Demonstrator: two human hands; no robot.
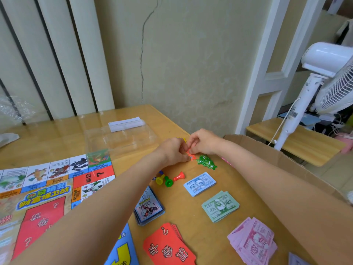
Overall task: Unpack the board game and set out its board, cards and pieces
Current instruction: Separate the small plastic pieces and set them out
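The colourful game board (44, 190) lies unfolded on the left of the wooden table (191, 213). My left hand (172, 151) and my right hand (203, 141) meet at the table's far right edge, both pinching small orange star tokens (191, 156). A pile of green star tokens (206, 162) lies just to their right. Yellow (160, 179), green (168, 181) and red pawns (179, 176) stand or lie nearer me. Blue (200, 184), green (220, 205) and pink banknote stacks (252, 240), picture cards (149, 206) and red chance cards (169, 246) lie in front.
A clear plastic tray (122, 138) with a white paper strip (125, 123) sits at the back of the table. An open cardboard box (282, 161) stands right of the table. A white fan (324, 79) and a low bench (294, 140) are farther right.
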